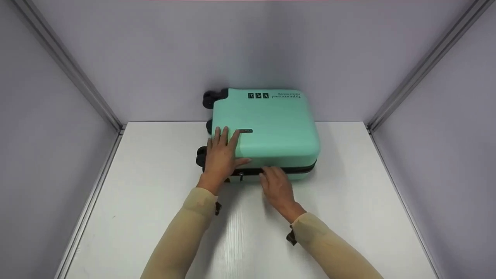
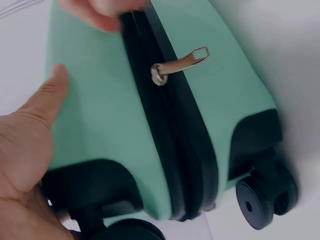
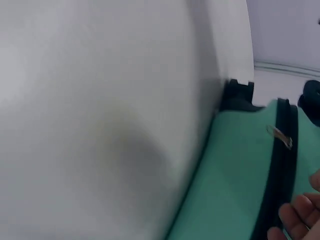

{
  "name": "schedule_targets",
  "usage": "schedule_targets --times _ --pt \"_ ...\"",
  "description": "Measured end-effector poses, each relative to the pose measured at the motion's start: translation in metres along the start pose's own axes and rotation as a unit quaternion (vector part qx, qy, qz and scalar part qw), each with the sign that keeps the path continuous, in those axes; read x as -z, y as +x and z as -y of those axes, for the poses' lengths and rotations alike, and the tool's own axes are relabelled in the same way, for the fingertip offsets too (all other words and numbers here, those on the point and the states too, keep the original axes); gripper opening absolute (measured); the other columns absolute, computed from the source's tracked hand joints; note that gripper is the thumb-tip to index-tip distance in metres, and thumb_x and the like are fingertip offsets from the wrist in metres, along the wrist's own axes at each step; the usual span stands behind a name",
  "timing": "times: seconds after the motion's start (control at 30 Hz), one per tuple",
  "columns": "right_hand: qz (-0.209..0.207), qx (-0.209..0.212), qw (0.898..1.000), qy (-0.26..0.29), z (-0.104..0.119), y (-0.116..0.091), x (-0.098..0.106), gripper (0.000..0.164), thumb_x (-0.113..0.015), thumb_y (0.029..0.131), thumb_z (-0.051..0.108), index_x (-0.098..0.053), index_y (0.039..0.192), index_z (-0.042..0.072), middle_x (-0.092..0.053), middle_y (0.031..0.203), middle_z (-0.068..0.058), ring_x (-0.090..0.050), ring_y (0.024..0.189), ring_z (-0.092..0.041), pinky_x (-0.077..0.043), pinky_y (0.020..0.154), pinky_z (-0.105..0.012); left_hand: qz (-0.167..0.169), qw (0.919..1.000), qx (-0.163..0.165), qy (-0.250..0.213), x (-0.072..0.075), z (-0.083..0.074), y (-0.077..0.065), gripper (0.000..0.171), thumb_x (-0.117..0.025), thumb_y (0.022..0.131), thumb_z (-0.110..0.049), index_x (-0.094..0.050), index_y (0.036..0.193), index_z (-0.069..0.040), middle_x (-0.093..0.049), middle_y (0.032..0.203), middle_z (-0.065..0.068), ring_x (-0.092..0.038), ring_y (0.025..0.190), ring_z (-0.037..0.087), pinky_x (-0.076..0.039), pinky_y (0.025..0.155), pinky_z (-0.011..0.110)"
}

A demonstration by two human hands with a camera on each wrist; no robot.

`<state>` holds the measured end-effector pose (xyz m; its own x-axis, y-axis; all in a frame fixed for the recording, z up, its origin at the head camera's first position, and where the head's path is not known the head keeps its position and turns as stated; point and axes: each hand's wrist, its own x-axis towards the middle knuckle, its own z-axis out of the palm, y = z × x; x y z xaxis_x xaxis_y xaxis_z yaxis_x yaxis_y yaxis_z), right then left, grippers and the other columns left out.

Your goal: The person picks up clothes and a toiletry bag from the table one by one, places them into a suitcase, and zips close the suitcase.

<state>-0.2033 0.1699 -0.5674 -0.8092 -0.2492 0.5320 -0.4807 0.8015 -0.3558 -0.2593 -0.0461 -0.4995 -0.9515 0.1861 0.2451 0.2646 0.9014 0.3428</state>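
A mint-green hard-shell suitcase (image 1: 271, 124) lies flat, its black zipper band (image 1: 296, 169) facing the person. My left hand (image 1: 221, 157) rests on the shell near the wheel end, fingers straight and spread, thumb along the edge. On the band, a metal zipper pull (image 2: 177, 65) sticks out between my two hands. My right hand (image 1: 277, 188) is at the middle of the band, its fingers bent and fingertips right at the zipper. In the right wrist view the fingers (image 3: 295, 215) show only at the edge; I cannot tell whether they pinch anything.
Black caster wheels (image 1: 209, 100) stick out from the suitcase's left end. The suitcase lies on a white table (image 1: 155, 193), close to the grey back wall (image 1: 174, 58). Grey side panels with metal rails (image 1: 87, 81) stand left and right.
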Motion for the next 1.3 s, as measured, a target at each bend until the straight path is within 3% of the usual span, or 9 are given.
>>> schedule_targets --times 0.1,0.2,0.3,0.47,0.63,0.77,1.0,1.17,1.3 --pt "-0.079 0.018 0.997 -0.012 -0.015 0.007 0.015 0.024 -0.069 0.103 0.016 -0.07 0.12 0.0 -0.069 0.108 -0.014 -0.067 0.098 -0.031 -0.054 0.086 -0.049 -0.016 0.9997 0.015 0.012 -0.002 0.004 -0.004 0.11 -0.077 0.082 -0.071 -0.037 0.165 -0.011 -0.027 0.168 0.03 -0.021 0.158 0.053 -0.028 0.125 0.062" --pt "-0.146 0.018 0.988 -0.038 -0.033 0.017 0.029 0.03 -0.07 0.101 0.017 -0.067 0.125 0.0 -0.065 0.114 -0.016 -0.062 0.102 -0.034 -0.05 0.087 -0.052 -0.002 0.9984 0.046 0.033 -0.001 0.005 -0.006 0.114 -0.072 0.081 -0.078 -0.032 0.167 -0.015 -0.023 0.17 0.029 -0.028 0.155 0.055 -0.026 0.121 0.072" --pt "-0.165 -0.015 0.984 -0.062 -0.05 0.027 0.04 0.044 -0.07 0.102 0.023 -0.06 0.136 -0.003 -0.057 0.13 -0.022 -0.056 0.117 -0.04 -0.045 0.095 -0.057 0.02 0.9968 0.068 0.036 0.001 0.006 -0.007 0.113 -0.07 0.082 -0.079 -0.027 0.169 -0.021 -0.019 0.173 0.024 -0.038 0.15 0.052 -0.021 0.115 0.083" --pt "-0.1 -0.102 0.989 -0.025 -0.069 0.036 0.047 0.069 -0.065 0.106 0.032 -0.038 0.155 -0.008 -0.032 0.159 -0.033 -0.029 0.15 -0.052 -0.028 0.119 -0.068 0.025 0.9972 0.065 0.026 -0.002 0.009 -0.009 0.113 -0.074 0.084 -0.074 -0.025 0.169 -0.02 -0.019 0.173 0.024 -0.05 0.139 0.05 -0.024 0.114 0.082" --pt "-0.026 -0.168 0.985 0.036 -0.08 0.041 0.048 0.079 -0.053 0.111 0.043 -0.02 0.165 -0.004 -0.011 0.17 -0.029 -0.002 0.16 -0.048 -0.014 0.127 -0.065 0.025 0.9975 0.055 0.036 -0.005 0.001 -0.019 0.116 -0.077 0.082 -0.072 -0.024 0.169 -0.017 -0.019 0.173 0.026 -0.049 0.138 0.05 -0.024 0.114 0.083" --pt "-0.01 -0.189 0.981 0.049 -0.093 0.046 0.052 0.077 -0.046 0.112 0.047 -0.019 0.167 0.001 -0.011 0.172 -0.023 0.001 0.162 -0.042 -0.012 0.128 -0.062 0.011 0.9983 0.043 0.038 -0.004 -0.016 -0.033 0.116 -0.08 0.081 -0.07 -0.029 0.167 -0.011 -0.024 0.169 0.031 -0.051 0.136 0.052 -0.028 0.112 0.083" --pt "0.016 -0.213 0.976 0.041 -0.109 0.058 0.065 0.072 -0.042 0.113 0.047 -0.025 0.167 0.003 -0.014 0.172 -0.023 -0.003 0.162 -0.043 -0.012 0.129 -0.06 0.019 0.9994 0.01 0.028 0.015 -0.042 -0.052 0.099 -0.079 0.085 -0.065 -0.045 0.161 -0.01 -0.041 0.157 0.035 -0.062 0.12 0.051 -0.056 0.089 0.066" --pt "0.025 -0.238 0.971 0.027 -0.095 0.064 0.069 0.072 -0.039 0.113 0.048 -0.027 0.166 0.0 -0.01 0.173 -0.028 0.0 0.161 -0.049 -0.011 0.129 -0.063 -0.021 0.9993 -0.011 -0.029 0.026 -0.032 -0.038 0.062 -0.071 0.097 -0.055 -0.07 0.138 -0.009 -0.063 0.133 0.027 -0.065 0.104 0.044 -0.061 0.08 0.054" --pt "0.032 -0.225 0.974 -0.006 -0.069 0.061 0.062 0.074 -0.042 0.113 0.049 -0.03 0.164 -0.003 -0.012 0.172 -0.03 0.004 0.161 -0.05 -0.007 0.128 -0.065 -0.049 0.9965 -0.034 -0.058 0.023 -0.009 -0.014 0.049 -0.068 0.101 -0.05 -0.075 0.126 -0.008 -0.067 0.129 0.021 -0.059 0.117 0.043 -0.053 0.1 0.054"
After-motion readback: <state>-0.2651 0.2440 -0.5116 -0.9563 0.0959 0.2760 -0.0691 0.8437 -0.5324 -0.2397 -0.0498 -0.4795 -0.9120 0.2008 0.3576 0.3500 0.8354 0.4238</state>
